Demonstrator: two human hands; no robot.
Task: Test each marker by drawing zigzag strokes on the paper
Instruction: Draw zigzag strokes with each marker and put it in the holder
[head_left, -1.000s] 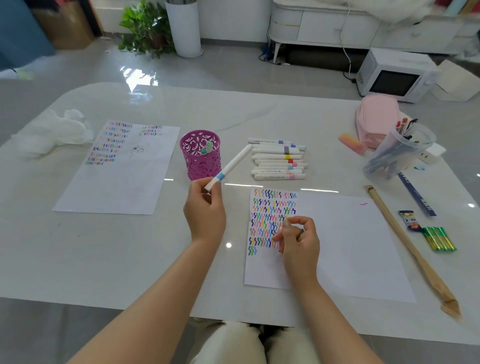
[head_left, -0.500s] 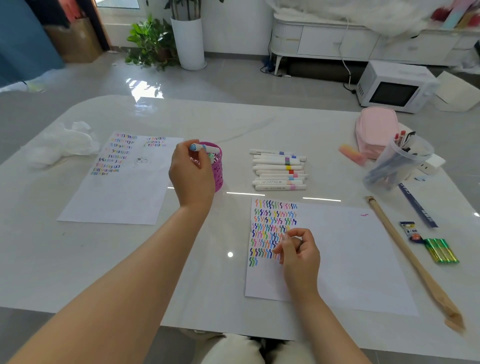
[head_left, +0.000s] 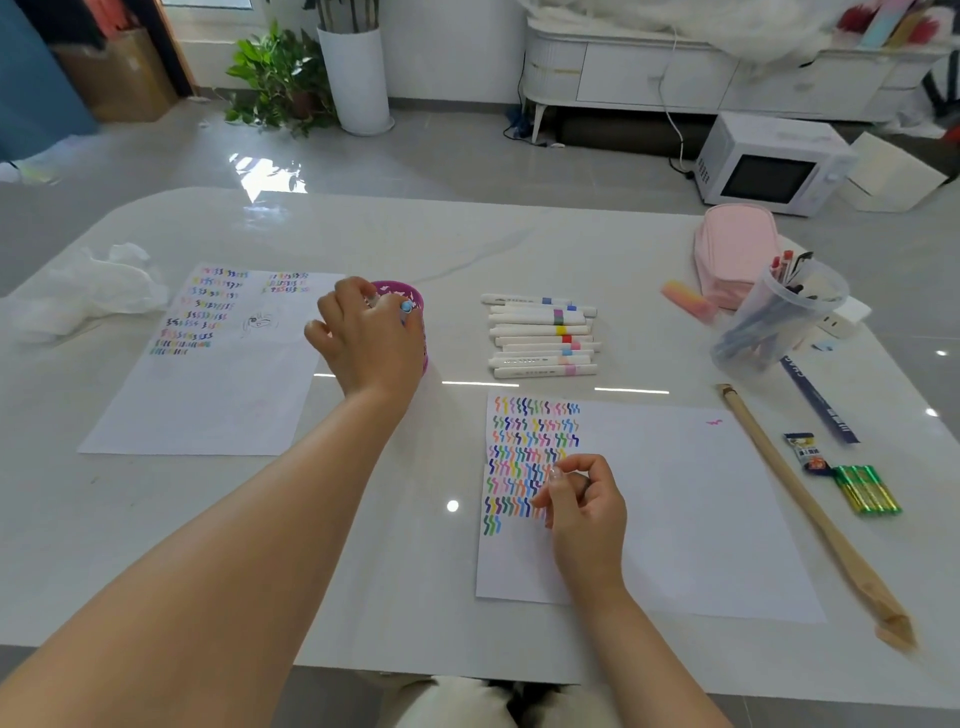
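Observation:
My left hand (head_left: 367, 343) reaches over the purple perforated cup (head_left: 415, 301) and holds a white marker with a blue end (head_left: 407, 306) at the cup's rim; most of the marker is hidden by my fingers. My right hand (head_left: 584, 512) rests on the white paper (head_left: 691, 509) with fingers loosely curled, holding nothing I can see, beside rows of coloured zigzag strokes (head_left: 530, 447). A stack of several white markers (head_left: 543, 335) lies behind the paper.
A second marked sheet (head_left: 208, 395) lies at the left, crumpled tissue (head_left: 88, 291) beyond it. At the right stand a clear cup of pens (head_left: 774, 317), a pink pouch (head_left: 735, 249), a long wooden stick (head_left: 810, 514), a ruler (head_left: 815, 400) and green sticks (head_left: 865, 488).
My left hand carried the blue-ended marker from in front of me up and left to the purple cup, and has lowered it further into the cup. My right hand stayed on the paper.

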